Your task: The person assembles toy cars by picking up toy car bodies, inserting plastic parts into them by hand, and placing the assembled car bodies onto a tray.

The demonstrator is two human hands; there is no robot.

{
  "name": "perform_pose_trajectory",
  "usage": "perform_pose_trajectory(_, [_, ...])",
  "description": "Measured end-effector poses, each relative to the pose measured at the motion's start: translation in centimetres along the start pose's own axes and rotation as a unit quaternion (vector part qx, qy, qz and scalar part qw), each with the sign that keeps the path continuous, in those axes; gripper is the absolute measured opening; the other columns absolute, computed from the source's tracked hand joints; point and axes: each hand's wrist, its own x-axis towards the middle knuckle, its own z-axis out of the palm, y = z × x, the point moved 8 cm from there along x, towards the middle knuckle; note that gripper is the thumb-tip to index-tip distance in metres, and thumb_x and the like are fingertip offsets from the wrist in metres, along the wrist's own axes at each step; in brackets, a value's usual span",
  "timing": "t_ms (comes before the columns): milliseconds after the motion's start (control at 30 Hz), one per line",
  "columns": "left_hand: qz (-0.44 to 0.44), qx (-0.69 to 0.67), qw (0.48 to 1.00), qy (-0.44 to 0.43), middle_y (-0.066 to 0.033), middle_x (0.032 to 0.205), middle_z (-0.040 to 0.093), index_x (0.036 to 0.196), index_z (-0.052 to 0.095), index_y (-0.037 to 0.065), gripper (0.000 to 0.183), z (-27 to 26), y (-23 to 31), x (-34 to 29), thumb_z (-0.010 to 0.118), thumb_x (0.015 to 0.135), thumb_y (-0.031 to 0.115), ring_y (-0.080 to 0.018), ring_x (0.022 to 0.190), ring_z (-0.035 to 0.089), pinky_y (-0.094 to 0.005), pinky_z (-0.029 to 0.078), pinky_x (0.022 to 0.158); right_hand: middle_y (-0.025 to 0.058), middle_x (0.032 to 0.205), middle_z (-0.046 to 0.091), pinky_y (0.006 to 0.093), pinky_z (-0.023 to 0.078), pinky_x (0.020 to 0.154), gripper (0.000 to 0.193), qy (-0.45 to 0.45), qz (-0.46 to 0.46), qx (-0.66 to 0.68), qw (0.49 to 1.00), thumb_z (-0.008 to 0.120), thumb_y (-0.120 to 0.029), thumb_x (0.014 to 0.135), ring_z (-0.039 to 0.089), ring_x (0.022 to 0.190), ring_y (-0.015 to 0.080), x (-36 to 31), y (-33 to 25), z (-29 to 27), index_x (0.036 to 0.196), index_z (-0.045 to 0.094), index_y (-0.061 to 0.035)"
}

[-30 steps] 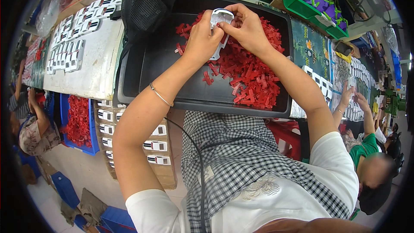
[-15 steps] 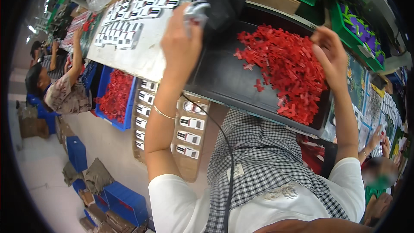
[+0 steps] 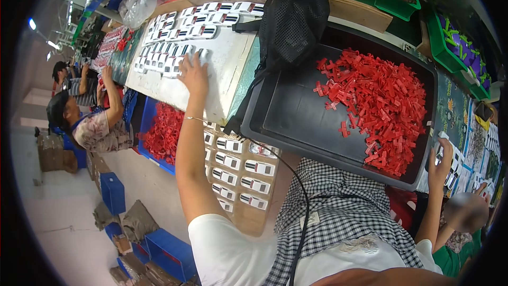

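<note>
L hand (image 3: 194, 77) over the white tabletop (image 3: 218, 86), palm down, fingers spread, tips at the R end of the front-row cars (image 3: 171, 64); can't tell if any tip touches one. R hand (image 3: 442, 164) way over R, past the tray, nr a small white piece (image 3: 443, 135) at its fingertips; can't tell if it's pinched or just touched.

Front-row cars lie just L of & beside the L fingertips. L hand much nearer; R hand well apart, other side of the tray. These cars' long axes run away from the body, far ends leaning a bit R, side by side, roughly in line w/ L forearm. Nose vs tail: can't tell. Back-row cars (image 3: 219, 18) are turned, long axes more L–R.

Btwn the hands: black tray (image 3: 307, 122) w/ red parts (image 3: 381, 108) heaped toward its R side; black mesh bag (image 3: 296, 24) at its far L corner. Lower down, more white cars on a brown board (image 3: 248, 223); L of that, blue bin (image 3: 165, 166) w/ more red parts. Far R, green bin (image 3: 447, 55) w/ purple & green bits. Co-worker (image 3: 103, 132) out L, another (image 3: 460, 259) lower R.
</note>
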Motion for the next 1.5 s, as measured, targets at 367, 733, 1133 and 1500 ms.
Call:
perform_pose_trajectory(367, [-0.061,0.033,0.997,0.014,-0.0241,0.120,0.058,0.126,0.056,0.004,0.061,4.6,-6.1,6.6,0.062,0.086,0.049,-0.0407,0.112,0.054,-0.0544,0.039,0.097,0.0229,0.146,0.034,0.0443,0.029,0.110,0.062,-0.070,0.121,-0.070,0.988,0.068,-0.002,0.077,0.031,0.136,0.0414,-4.6,4.3,0.9,0.134,0.045,-0.0064])
perform_pose_trajectory(733, [0.306,-0.351,0.865,0.188,-0.0139,0.130,0.056,0.119,0.062,0.003,0.029,-22.9,22.9,-3.7,0.062,0.091,0.009,-0.0311,0.122,0.049,-0.0406,0.035,0.104,0.0104,0.125,0.058,0.0329,0.048,0.093,0.045,0.045,0.282,0.312,0.906,0.065,-0.007,0.086,0.054,0.115,0.0193,-3.9,10.4,3.3,0.129,0.054,-0.0016])
perform_pose_trajectory(1133, [0.487,-0.536,0.688,-0.029,-0.0120,0.129,0.052,0.115,0.062,0.009,0.035,-24.1,40.5,-14.4,0.064,0.081,0.000,-0.0332,0.120,0.046,-0.0415,0.039,0.101,0.0091,0.144,0.041,0.0390,0.039,0.104,0.066,-0.128,0.227,0.368,0.893,0.073,-0.016,0.080,0.040,0.133,0.0241,-2.3,3.6,4.3,0.138,0.043,-0.0104])
perform_pose_trajectory(1500, [0.342,-0.599,0.721,-0.065,-0.0103,0.115,0.062,0.107,0.067,0.006,0.023,-18.6,39.3,-11.7,0.059,0.086,0.001,-0.0288,0.108,0.056,-0.0367,0.045,0.093,0.0188,0.131,0.052,0.0432,0.045,0.099,0.045,0.025,-0.073,0.001,0.997,0.068,-0.013,0.082,0.051,0.119,0.0398,1.9,1.5,6.4,0.124,0.053,-0.0064])
